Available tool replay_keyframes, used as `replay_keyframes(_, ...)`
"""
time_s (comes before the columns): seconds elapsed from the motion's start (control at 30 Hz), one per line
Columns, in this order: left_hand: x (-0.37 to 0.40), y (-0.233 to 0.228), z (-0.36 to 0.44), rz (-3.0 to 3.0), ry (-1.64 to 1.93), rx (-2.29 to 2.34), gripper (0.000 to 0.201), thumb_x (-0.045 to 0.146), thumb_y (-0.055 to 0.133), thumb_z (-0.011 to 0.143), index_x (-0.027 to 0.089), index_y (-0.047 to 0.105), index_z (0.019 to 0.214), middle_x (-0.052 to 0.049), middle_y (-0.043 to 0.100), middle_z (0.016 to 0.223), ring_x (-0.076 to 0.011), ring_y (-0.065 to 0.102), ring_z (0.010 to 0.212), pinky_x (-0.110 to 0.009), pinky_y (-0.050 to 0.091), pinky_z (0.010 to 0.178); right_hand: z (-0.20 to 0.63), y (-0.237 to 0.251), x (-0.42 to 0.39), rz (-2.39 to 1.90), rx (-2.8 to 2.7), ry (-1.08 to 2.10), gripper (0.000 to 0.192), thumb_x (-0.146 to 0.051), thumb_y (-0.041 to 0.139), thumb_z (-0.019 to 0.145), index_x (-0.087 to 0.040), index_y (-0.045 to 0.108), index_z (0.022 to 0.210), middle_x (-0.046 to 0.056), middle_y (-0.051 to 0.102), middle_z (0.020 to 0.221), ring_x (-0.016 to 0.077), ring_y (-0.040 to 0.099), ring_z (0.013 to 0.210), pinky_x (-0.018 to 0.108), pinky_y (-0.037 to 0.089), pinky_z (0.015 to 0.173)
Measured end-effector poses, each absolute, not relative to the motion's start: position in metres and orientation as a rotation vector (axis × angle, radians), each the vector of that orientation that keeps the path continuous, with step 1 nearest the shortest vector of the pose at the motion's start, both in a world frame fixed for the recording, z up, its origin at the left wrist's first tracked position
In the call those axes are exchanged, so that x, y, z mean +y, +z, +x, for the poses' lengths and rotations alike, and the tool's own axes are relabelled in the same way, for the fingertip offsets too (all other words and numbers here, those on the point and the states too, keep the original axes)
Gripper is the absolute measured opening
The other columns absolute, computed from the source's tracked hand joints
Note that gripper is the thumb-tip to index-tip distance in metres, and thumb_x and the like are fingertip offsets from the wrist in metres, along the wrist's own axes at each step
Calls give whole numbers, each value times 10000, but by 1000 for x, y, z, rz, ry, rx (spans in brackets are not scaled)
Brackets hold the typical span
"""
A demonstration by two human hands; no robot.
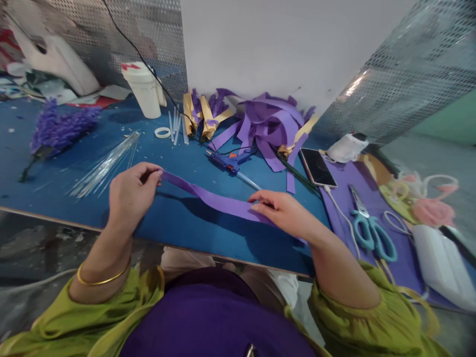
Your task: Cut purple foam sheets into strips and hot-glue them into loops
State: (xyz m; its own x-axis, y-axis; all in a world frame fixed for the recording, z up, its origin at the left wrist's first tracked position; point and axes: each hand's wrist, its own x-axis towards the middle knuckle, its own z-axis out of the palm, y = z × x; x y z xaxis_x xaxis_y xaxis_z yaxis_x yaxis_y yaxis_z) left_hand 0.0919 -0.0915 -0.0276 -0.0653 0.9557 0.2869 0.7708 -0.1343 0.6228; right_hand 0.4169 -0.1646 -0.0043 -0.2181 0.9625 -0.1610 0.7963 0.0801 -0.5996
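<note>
Head view: purple strip runs left-right, ends pinched by left hand, right hand.

Blue table; white wall; perforated metal panels.

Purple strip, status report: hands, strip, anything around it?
Left hand pinches one end of strip. Right hand holds the other end. Strip stretched above blue table. Glue gun behind, apart.

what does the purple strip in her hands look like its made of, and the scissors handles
Purple strip, pinched by left hand and right hand: probably matte foam sheet or paper; it bends smoothly, no shine. Scissors handles: likely teal plastic, moulded loops with slight gloss.
</note>
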Motion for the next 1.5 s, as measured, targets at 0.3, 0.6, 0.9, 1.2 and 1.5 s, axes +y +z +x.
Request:
replay_keyframes(0.3,-113,-37,104,2629,993,1737,320,271,497,975,211,670,1238,-112,707,1131,-270,663,1023,-388,523,837,400,12,-178,-2165,-2519,300,201,-327,536,975,-182,645,1063,77,736,987,246,689,852,310,361,624)
replay_keyframes(0.6,-131,-48,108,2850,910,1241,265,294,584,967,198,671,1199,-78,712,1168,-255,647,1083,-414,515,942,416,32,-92,-1733,-2730,-297,339,-184,502,956,-140,592,1279,144,661,1206,273,647,1016,346,439,766)
replay_keyframes(0.9,-118,-58,100,2819,694,1336,390,366,552,982,149,603,1302,-111,676,1292,-276,626,1182,-425,494,1030,414,-17,-12,-1301,-2969,-393,454,-36,423,889,-118,559,1314,163,571,1403,254,630,1047,368,403,847)
replay_keyframes(1.2,-126,-51,103,2815,618,1313,443,338,531,980,177,544,1392,-113,585,1428,-291,589,1236,-458,497,1030,411,-2,-20,-1134,-2716,5,298,-149,561,779,-131,605,1074,169,614,1216,252,611,962,361,418,822)
replay_keyframes(1.5,-124,-51,104,2706,627,1399,409,407,551,962,170,579,1295,-139,628,1345,-295,590,1231,-483,476,1070,406,3,-51,-1150,-2147,1352,280,-428,648,866,-167,613,961,75,716,841,204,678,785,316,506,674)
